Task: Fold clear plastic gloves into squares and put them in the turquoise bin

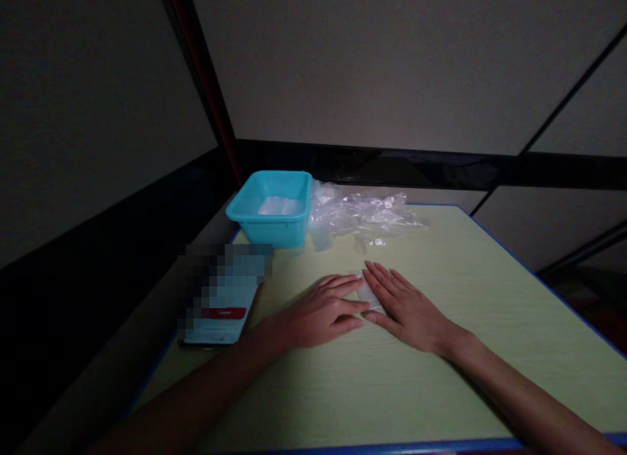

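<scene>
A small whitish, translucent piece [368, 297], like a little plastic bag, lies flat on the table between my hands. My left hand [326, 310] rests palm down with its fingers apart, and its fingertips touch the left edge of the piece. Stretched out flat, my right hand [406, 306] covers the right part of it. How far the piece reaches beneath the right hand is hidden. Neither hand grips anything.
A turquoise plastic basin [274, 230] with white pieces inside stands at the back left. Beside it lies a heap of crumpled clear plastic bags [367, 210]. A phone or tablet [223, 311], partly blurred, lies at the left edge of the pale table [343, 396], which has a blue rim.
</scene>
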`<state>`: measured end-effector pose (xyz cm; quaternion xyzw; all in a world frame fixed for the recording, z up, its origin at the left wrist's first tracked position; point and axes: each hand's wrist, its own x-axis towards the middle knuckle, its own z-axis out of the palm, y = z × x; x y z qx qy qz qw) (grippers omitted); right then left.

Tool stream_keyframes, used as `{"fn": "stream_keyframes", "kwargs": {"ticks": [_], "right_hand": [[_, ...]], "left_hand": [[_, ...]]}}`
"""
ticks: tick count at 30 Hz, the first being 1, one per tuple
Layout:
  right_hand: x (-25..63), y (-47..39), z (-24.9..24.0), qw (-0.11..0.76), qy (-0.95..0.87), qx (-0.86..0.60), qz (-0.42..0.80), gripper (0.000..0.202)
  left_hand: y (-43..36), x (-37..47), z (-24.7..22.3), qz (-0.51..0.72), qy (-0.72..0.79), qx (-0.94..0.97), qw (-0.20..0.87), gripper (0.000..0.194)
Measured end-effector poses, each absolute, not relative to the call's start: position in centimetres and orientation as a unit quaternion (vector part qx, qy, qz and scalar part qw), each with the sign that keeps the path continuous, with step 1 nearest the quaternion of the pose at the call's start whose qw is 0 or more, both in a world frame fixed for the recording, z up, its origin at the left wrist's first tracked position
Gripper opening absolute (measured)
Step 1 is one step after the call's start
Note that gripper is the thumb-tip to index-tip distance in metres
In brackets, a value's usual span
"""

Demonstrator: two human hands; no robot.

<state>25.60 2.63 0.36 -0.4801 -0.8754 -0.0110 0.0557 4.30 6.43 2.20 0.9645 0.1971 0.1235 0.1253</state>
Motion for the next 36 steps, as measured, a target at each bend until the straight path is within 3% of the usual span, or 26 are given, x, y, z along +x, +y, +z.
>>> {"fn": "stream_keyframes", "kwargs": {"ticks": [13, 19, 36], "right_hand": [[25.76, 2.71, -0.52, 0.093, -0.865, -0.492, -0.036, 0.073], [25.70, 2.75, -0.57, 0.099, -0.864, -0.494, -0.023, 0.074], [26.34, 2.88, -0.41, 0.111, -0.866, -0.487, -0.025, 0.076]], "left_hand": [[6.29, 4.31, 1.73, 0.139, 0.186, 0.969, 0.087, 0.032], [6.15, 4.42, 1.90, 0.117, 0.186, 0.973, 0.072, 0.055], [6.16, 4.67, 2.01, 0.052, 0.199, 0.976, 0.070, 0.050]]}}
